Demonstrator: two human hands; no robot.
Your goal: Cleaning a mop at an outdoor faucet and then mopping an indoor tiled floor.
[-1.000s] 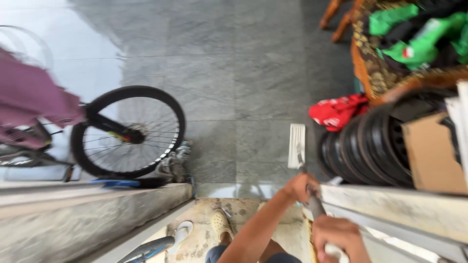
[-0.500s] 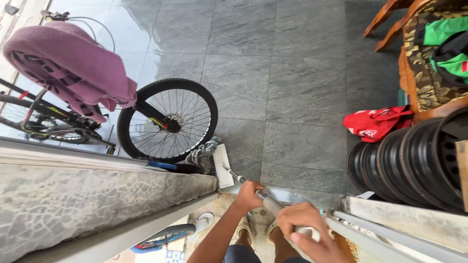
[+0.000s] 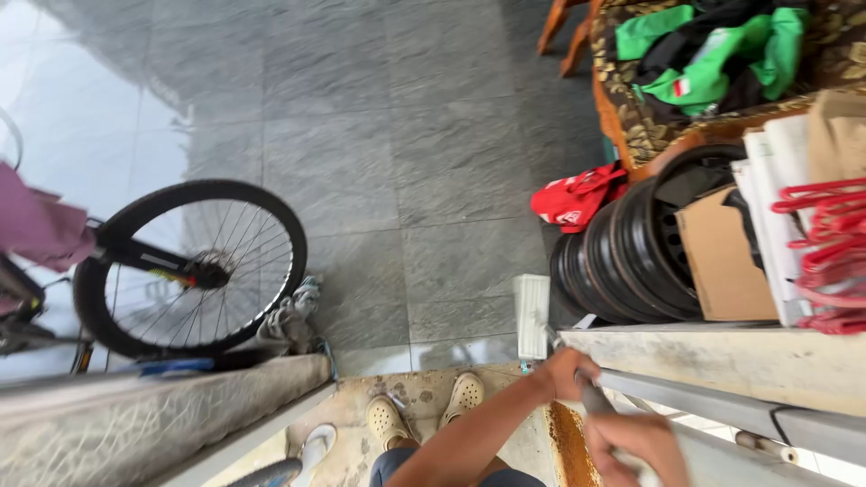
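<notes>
Both grips clamped on mop handle [image 3: 591,395]: left hand [image 3: 566,372] ahead, right hand [image 3: 631,442] behind; mop head [image 3: 530,304] beside stacked black rims [image 3: 622,261].

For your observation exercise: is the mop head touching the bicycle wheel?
No: the mop head lies beside the stacked black rims, far from the bicycle wheel.

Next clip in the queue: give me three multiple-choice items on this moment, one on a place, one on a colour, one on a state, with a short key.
1. Where does the flat white mop head lie?
A. On the grey tiled floor beside the stacked black steel wheel rims
B. Under the bicycle wheel
C. On the wooden chair

2. What colour is the crumpled bag behind the rims?
A. Blue
B. Red
C. Yellow

3. How is the grey mop handle held?
A. Left hand only
B. Lying free
C. Both hands

Key: 1 A, the head rests on the floor next to the rims. 2 B, it is red. 3 C, left hand and right hand both grip it.
</notes>
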